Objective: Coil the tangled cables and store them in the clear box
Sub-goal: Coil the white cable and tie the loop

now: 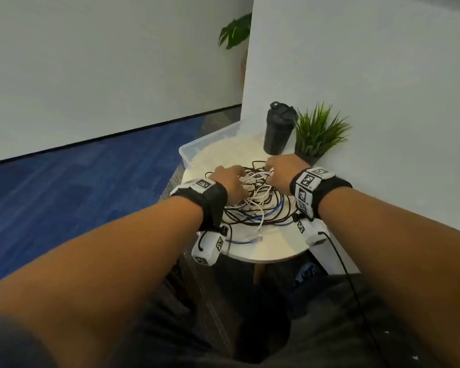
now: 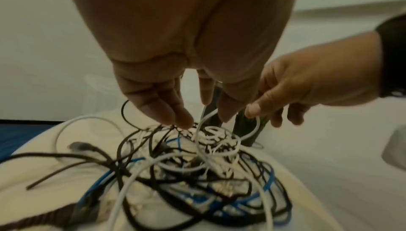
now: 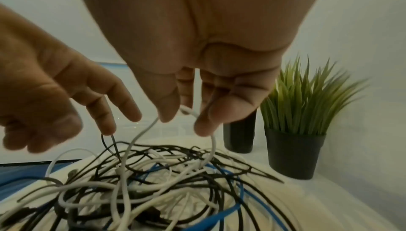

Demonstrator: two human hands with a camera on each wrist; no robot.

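A tangle of black, white and blue cables (image 1: 255, 200) lies heaped on a round white table (image 1: 263, 245). My right hand (image 3: 182, 120) pinches a loop of white cable (image 3: 145, 128) between thumb and fingers, lifted a little above the heap. The same loop hangs from the right hand (image 2: 261, 113) in the left wrist view. My left hand (image 2: 204, 118) points its fairly straight fingers down and touches the top of the cable tangle (image 2: 197, 156), gripping nothing that I can see. The clear box (image 1: 197, 148) sits behind the table's far left edge, partly hidden by it.
A black shaker bottle (image 1: 278, 128) and a green plant in a black pot (image 1: 316, 131) stand at the table's far right, against a white wall panel. Blue carpet (image 1: 77, 195) lies to the left. Cable ends trail toward the table's front edge.
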